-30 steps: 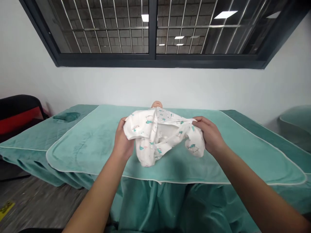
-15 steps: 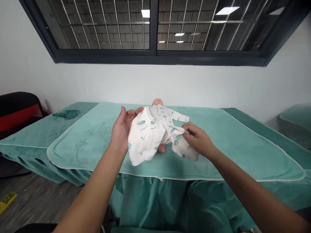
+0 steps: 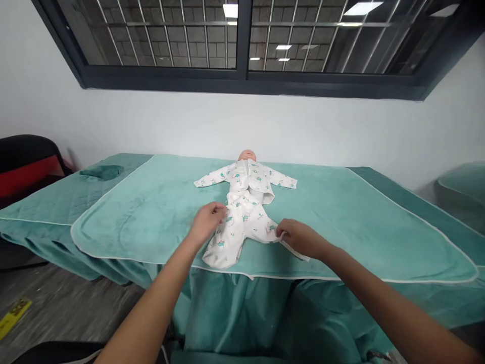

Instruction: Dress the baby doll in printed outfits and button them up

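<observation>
The printed trousers (image 3: 245, 220) — bunched before — now lie mostly spread out.

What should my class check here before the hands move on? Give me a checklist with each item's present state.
1. Doll lying on the mat: ok.
2. Jacket sleeves spread out to both sides: ok.
3. Jacket front fully closed: not ok; its lower edges part.
4. Right hand gripping a leg of the trousers: ok.
5. Left hand gripping the trousers: cannot tell; it is beside their upper part, but contact is unclear.
6. Doll's legs inside the trousers: cannot tell; the cloth hides them.
</observation>
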Demonstrator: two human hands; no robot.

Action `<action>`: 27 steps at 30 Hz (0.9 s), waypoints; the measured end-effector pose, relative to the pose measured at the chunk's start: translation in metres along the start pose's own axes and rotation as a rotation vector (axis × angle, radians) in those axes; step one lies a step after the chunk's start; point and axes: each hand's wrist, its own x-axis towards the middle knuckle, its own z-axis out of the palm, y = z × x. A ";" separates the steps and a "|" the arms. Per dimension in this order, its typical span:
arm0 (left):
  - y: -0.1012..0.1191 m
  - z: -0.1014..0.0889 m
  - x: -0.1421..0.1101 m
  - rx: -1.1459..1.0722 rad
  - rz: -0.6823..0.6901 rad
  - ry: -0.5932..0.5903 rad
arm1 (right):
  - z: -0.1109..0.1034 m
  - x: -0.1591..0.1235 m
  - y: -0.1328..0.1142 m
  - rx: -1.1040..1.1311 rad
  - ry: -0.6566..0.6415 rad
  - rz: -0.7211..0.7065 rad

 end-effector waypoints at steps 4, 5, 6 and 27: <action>-0.025 0.029 0.013 0.237 0.187 0.015 | 0.009 0.006 -0.004 0.059 -0.064 -0.034; -0.025 0.034 0.017 0.305 0.216 0.019 | 0.006 0.008 -0.008 0.090 -0.066 -0.025; -0.023 0.039 0.021 0.385 0.231 0.024 | 0.002 0.011 -0.013 0.116 -0.061 -0.016; 0.098 -0.002 -0.005 -0.297 0.198 -0.295 | -0.088 0.070 -0.078 0.809 0.214 -0.236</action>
